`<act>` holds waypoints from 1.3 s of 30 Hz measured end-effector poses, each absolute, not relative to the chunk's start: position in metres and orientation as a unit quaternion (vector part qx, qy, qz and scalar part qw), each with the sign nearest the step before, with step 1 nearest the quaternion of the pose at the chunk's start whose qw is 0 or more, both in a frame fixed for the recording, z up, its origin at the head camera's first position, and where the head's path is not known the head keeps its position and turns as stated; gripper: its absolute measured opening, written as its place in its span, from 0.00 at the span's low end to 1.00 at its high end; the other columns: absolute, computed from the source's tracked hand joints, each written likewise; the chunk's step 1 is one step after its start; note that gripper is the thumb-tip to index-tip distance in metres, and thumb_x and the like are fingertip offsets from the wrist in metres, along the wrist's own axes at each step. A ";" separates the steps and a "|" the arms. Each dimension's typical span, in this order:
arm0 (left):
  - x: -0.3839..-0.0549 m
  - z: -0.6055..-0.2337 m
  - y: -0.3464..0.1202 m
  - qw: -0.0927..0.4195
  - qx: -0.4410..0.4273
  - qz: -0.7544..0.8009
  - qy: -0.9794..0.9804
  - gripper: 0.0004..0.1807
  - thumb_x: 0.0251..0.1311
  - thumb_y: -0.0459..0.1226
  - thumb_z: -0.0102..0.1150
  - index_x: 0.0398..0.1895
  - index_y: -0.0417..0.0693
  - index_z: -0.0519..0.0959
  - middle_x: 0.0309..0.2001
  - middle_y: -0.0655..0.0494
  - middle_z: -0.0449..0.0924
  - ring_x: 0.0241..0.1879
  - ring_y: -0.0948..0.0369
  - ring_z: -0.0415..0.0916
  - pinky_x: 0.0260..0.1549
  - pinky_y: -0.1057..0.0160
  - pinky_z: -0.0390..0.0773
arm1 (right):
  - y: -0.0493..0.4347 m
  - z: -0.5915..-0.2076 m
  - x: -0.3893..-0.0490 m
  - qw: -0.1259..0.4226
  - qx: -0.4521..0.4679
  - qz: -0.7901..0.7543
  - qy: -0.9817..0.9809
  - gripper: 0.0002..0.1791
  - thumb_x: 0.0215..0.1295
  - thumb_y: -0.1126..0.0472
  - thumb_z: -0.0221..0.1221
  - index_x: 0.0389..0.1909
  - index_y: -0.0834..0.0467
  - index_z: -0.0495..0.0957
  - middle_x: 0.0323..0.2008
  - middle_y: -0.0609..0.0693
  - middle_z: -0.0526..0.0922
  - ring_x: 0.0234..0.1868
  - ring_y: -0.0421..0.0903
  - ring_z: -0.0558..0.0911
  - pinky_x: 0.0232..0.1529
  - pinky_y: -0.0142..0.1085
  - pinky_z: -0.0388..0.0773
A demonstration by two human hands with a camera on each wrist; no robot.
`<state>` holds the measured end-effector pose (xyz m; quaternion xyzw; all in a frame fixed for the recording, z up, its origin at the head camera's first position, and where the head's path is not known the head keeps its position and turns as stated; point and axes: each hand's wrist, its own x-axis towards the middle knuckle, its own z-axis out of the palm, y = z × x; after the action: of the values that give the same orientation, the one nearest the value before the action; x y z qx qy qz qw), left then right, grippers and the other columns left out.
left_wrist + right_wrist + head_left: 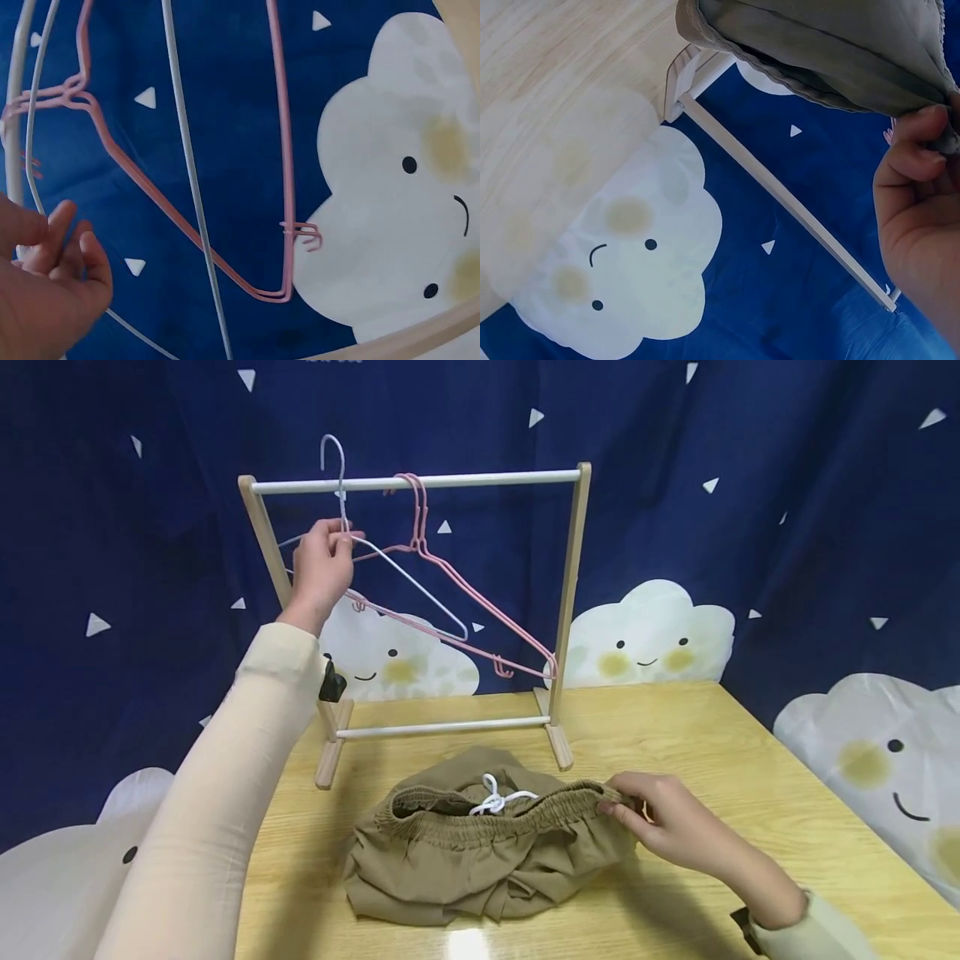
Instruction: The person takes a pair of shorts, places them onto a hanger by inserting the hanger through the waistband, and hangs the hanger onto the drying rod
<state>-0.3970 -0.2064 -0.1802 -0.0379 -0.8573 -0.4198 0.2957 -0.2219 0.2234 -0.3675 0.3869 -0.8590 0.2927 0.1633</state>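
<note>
Up at the rack's left side, my left hand (321, 572) pinches a pale white clothes hanger (184, 127) just below its hook. The hook rises above the rack's top bar in the head view. Brown pants (457, 860) with an elastic waistband and a white drawstring (491, 803) lie bunched on the table. My right hand (671, 822) pinches the right end of the waistband between thumb and fingers. In the right wrist view, that hand (919, 180) grips the edge of the pants (817, 52), and the waist opening shows.
A small clothes rack (567, 602) with wooden posts and white bars stands at the back of the table (660, 727). Pink hangers (487, 606) with small clips hang from its top bar. Behind it is a dark blue curtain (465, 410) with clouds and triangles.
</note>
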 end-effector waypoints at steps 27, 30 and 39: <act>-0.233 -0.248 -0.188 0.433 -0.245 -0.334 -0.801 0.02 0.68 0.31 0.61 0.37 0.41 0.82 0.39 0.53 0.88 0.42 0.57 0.85 0.44 0.66 0.77 | 0.236 -0.366 -0.237 0.200 0.383 0.298 -0.851 0.19 0.60 0.77 0.64 0.36 0.47 0.78 0.28 0.35 0.77 0.23 0.28 0.70 0.21 0.25 0.70; -0.216 -0.273 -0.177 0.421 -0.283 -0.324 -0.799 0.04 0.63 0.27 0.64 0.35 0.43 0.82 0.33 0.58 0.87 0.32 0.63 0.83 0.34 0.73 0.75 | 0.238 -0.365 -0.237 0.225 0.386 0.291 -0.846 0.20 0.58 0.78 0.65 0.39 0.48 0.79 0.31 0.36 0.77 0.26 0.29 0.71 0.25 0.23 0.70; -0.200 -0.314 -0.157 0.413 -0.333 -0.305 -0.791 0.07 0.60 0.28 0.66 0.37 0.47 0.81 0.34 0.61 0.86 0.33 0.65 0.79 0.36 0.61 0.75 | 0.242 -0.363 -0.234 0.258 0.388 0.296 -0.834 0.23 0.56 0.80 0.65 0.45 0.50 0.80 0.34 0.36 0.76 0.30 0.32 0.71 0.31 0.23 0.68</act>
<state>-0.1997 -0.1569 -0.3138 -0.3327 -0.7909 -0.3055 0.4130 -0.2338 0.2422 -0.3627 0.3876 -0.8340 0.2961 0.2579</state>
